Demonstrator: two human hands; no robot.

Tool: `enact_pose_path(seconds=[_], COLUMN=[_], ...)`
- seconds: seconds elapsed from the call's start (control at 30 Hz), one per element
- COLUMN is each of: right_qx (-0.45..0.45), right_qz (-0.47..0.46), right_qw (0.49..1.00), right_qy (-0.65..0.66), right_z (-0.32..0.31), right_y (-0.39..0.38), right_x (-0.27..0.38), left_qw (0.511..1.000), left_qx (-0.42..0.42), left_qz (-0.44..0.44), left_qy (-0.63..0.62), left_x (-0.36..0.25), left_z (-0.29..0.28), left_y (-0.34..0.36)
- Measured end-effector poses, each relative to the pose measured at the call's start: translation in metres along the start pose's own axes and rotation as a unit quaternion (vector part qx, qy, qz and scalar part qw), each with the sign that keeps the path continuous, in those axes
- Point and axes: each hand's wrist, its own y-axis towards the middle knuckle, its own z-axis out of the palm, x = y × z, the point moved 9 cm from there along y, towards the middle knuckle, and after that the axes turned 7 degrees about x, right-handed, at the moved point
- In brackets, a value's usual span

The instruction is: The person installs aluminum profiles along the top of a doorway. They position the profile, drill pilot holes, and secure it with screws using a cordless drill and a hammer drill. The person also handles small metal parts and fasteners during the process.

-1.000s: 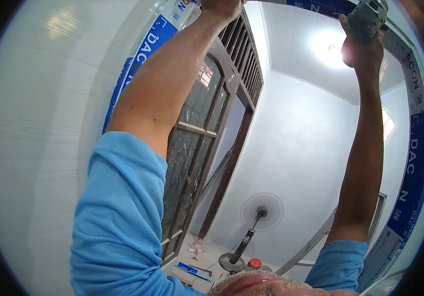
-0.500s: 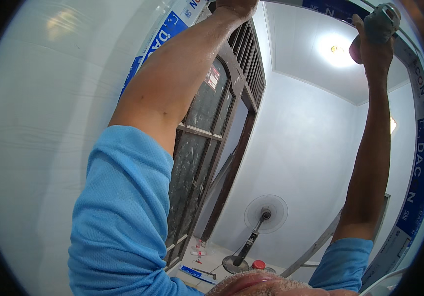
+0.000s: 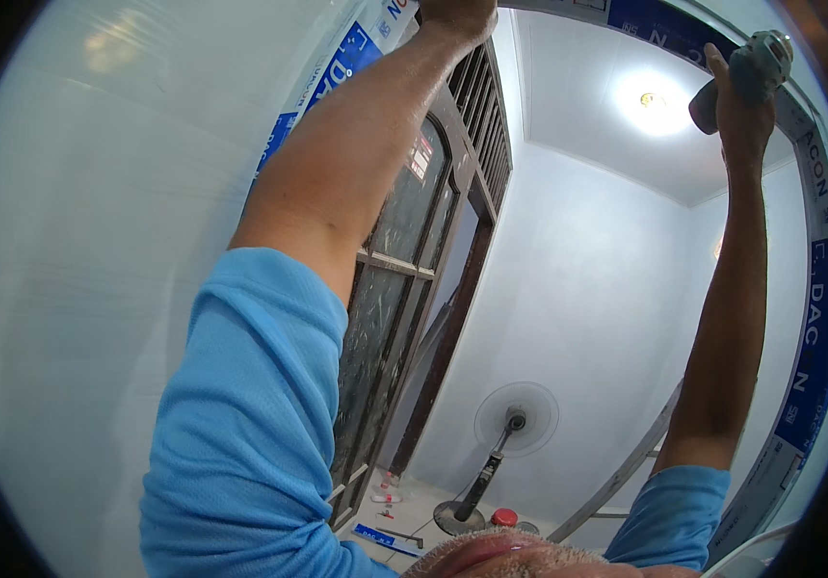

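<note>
Pale bluish-white walls (image 3: 587, 289) rise beyond a tall frame covered in blue-and-white film (image 3: 824, 289), with a dark brown wooden door with glass panes (image 3: 396, 226) at left. The left hand (image 3: 460, 13) is cut off above, its grip untellable; the right hand (image 3: 747, 123) curls around a grey-green power tool (image 3: 759, 69) near the frame's upper-right corner.

The view's upper edge cuts off the left hand (image 3: 459, 15).

Pale wall (image 3: 587, 337), brown glass-paned door (image 3: 375, 299) beyond its left edge, white ceiling (image 3: 568, 77) with lit lamp (image 3: 652, 101), standing fan (image 3: 517, 421) on light floor (image 3: 416, 503) near wall's bottom edge.
</note>
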Motion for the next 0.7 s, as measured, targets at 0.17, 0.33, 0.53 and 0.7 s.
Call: enact_pose_path(seconds=[0.17,0.33,0.53,0.7], right_qx=[-0.01,-0.015,-0.021,0.006], right_qz=[0.005,0.008,0.001,-0.002], right_qw=[1.0,1.0,1.0,0.998], right_qy=[-0.007,0.017,0.004,0.057], right_z=[-0.009,-0.002,-0.001,-0.004], right_y=[-0.007,-0.009,-0.007,-0.003], right_x=[0.007,0.011,0.009,0.003], left_qw=[0.999,0.998,0.998,0.997], left_qx=[-0.048,-0.057,-0.055,-0.05], left_qz=[-0.005,-0.018,-0.017,-0.026], left_qy=[0.015,0.033,0.039,0.05], left_x=[-0.001,0.004,0.003,0.0], left_z=[-0.003,0.004,0.005,0.014], left_y=[-0.001,-0.005,-0.006,-0.002])
